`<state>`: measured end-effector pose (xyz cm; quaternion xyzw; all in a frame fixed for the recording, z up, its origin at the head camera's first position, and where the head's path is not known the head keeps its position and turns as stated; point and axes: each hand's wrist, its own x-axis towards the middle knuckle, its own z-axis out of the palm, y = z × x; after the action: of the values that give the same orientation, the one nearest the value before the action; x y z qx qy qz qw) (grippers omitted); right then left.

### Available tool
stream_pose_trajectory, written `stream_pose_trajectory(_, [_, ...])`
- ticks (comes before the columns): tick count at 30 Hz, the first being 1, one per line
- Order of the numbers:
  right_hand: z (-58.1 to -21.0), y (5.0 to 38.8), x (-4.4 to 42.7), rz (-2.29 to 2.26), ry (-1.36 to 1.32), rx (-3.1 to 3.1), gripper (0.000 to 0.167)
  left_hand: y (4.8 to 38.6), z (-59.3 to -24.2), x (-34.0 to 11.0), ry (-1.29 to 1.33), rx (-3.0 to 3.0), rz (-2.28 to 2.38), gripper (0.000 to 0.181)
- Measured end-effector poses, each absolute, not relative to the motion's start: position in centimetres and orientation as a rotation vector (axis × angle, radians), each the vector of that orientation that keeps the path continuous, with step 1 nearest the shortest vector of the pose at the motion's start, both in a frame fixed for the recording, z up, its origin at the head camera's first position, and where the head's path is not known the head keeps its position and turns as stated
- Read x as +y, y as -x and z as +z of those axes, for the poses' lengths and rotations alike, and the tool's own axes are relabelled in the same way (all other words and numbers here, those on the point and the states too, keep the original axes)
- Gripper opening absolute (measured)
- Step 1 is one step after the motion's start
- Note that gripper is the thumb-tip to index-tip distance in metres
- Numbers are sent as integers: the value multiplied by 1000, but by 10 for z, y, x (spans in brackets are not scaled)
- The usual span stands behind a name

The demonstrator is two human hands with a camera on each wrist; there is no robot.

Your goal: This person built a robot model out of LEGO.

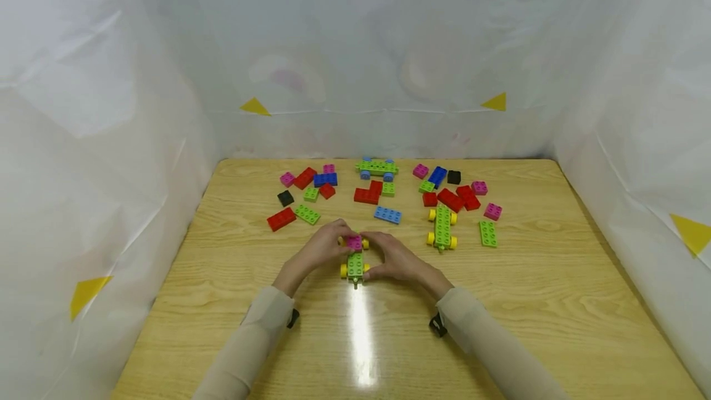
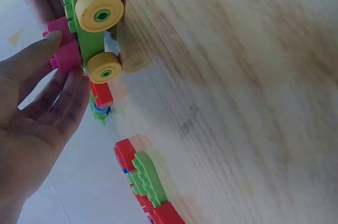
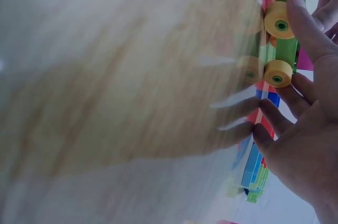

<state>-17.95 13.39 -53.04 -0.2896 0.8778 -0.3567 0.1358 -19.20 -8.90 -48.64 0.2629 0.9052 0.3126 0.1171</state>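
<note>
A green toy car base (image 1: pixel 355 266) with yellow wheels stands on the table between both hands. A pink brick (image 1: pixel 354 242) sits on the studs at its far end. My left hand (image 1: pixel 324 245) pinches this brick between thumb and fingers; the left wrist view shows the thumb on one side of the pink brick (image 2: pixel 65 49). From the right side, my right hand (image 1: pixel 395 258) holds the car base, its thumb by the near wheel and its forefinger around the far end. In the right wrist view the other fingers of the right hand (image 3: pixel 306 134) spread near the tabletop.
Right of the hands stands another green car base (image 1: pixel 442 227) with yellow wheels, beside a green brick (image 1: pixel 488 234). A blue-wheeled base (image 1: pixel 376 168) is at the back edge. Loose bricks lie beyond the hands, including a light blue brick (image 1: pixel 387 214) and a red brick (image 1: pixel 281 219).
</note>
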Motion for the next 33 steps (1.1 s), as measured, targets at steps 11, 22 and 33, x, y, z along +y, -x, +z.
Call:
stream_pose_trajectory(11, [-532,178,135,-1011,794,2536,94,197,-488,-89,-748,2565,991,29])
stream_pose_trajectory(22, [-533,176,135,-1034,799,2526,92,195,-489,-88,-759,2567,974,26])
stream_pose_trajectory(33, [-529,178,133,-1012,798,2529,94,195,-482,-85,-711,2631,855,23])
